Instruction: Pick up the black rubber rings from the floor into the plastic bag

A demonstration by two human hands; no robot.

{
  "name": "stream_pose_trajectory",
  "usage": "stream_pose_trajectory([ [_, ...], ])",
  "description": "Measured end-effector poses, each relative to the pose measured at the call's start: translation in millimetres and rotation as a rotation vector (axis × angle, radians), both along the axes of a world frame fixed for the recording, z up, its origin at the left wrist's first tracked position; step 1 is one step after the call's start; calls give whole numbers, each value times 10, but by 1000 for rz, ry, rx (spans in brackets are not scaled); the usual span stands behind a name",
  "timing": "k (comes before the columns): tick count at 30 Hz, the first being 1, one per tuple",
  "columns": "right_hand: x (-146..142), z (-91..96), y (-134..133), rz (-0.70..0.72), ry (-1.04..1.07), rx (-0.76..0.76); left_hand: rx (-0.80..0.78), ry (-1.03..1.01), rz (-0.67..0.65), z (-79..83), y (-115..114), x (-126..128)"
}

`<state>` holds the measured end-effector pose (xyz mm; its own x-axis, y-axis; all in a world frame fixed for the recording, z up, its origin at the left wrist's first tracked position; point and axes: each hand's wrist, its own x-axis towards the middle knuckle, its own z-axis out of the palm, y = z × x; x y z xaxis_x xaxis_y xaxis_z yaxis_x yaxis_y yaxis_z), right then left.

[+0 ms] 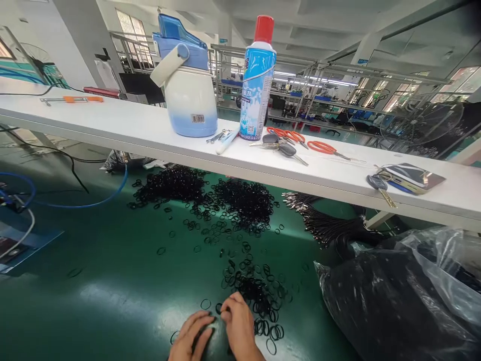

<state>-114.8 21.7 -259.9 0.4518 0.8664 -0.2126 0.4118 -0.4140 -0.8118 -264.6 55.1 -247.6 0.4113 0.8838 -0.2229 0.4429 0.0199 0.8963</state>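
At the bottom centre of the frame my left hand (pixel 192 335) lies flat on the green mat (pixel 101 291), fingers spread loosely and holding nothing. My right hand (pixel 240 328) sits just beside it, fingertips curled down and pinching at a small black ring (pixel 219 308) on the mat; whether I have truly gripped it I cannot tell. A loose scatter of rings (pixel 259 293) lies just above and to the right of my right hand.

At the lower right a clear plastic bag (pixel 398 296) full of dark stuff slumps on the mat. Farther up, in the middle of the frame, two thick heaps of rings (pixel 210 193) lie under the edge of a white shelf (pixel 112 125), with a bundle of black cables (pixel 326 223) to their right.

On the shelf stand a blue and white jug (pixel 188 85) and a spray can (pixel 257 80) with a red cap, side by side. To the right lie orange-handled scissors (pixel 300 140), keys (pixel 280 145) and a phone (pixel 411 176).
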Motion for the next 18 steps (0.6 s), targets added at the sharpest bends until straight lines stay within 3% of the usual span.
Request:
stream_pose_trajectory([
  [3, 69, 55, -77, -91, 194, 18, -41, -19, 29, 50, 78, 128],
  [7, 119, 92, -178, -148, 437, 32, -152, -145, -49, 72, 25, 369],
  [12, 192, 100, -275, -252, 508, 98, -257, -243, -46, 35, -45, 566],
  [18, 263, 66, -281, -306, 568, 42, -304, -262, -45, -104, 9, 496],
])
